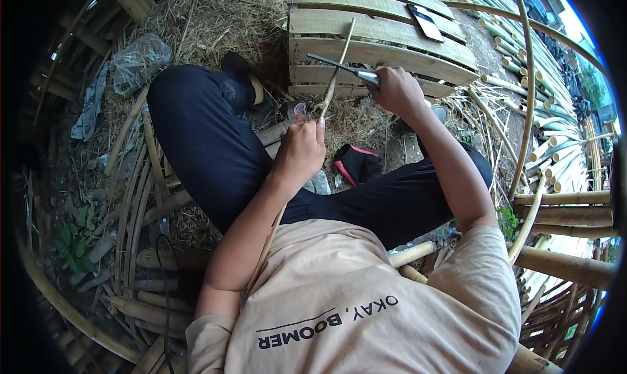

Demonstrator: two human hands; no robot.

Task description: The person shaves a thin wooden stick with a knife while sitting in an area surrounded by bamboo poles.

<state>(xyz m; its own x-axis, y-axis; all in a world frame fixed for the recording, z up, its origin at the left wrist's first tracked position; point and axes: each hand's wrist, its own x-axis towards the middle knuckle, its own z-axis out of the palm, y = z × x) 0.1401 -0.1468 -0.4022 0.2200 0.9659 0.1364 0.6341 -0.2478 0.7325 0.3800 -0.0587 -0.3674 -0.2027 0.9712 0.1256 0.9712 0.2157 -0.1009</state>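
Note:
My left hand [300, 148] is closed round a long thin bamboo strip [331, 90]. The strip slants up and away from the fist, and its other end runs back under my left forearm beside my shirt. My right hand [398, 90] grips a knife [356, 71] by its handle. The knife's long, narrow blade points left and crosses the strip above my left fist; whether it bites into the strip cannot be made out. Both hands are over the gap between my bent legs, in front of a slatted wooden crate.
The crate [353, 22] stands ahead with a phone [426, 22] on top. A black and pink cloth item [358, 165] lies between my legs. Straw and a clear plastic bag [140, 64] are at the left. Many bamboo poles [555, 142] are stacked at the right.

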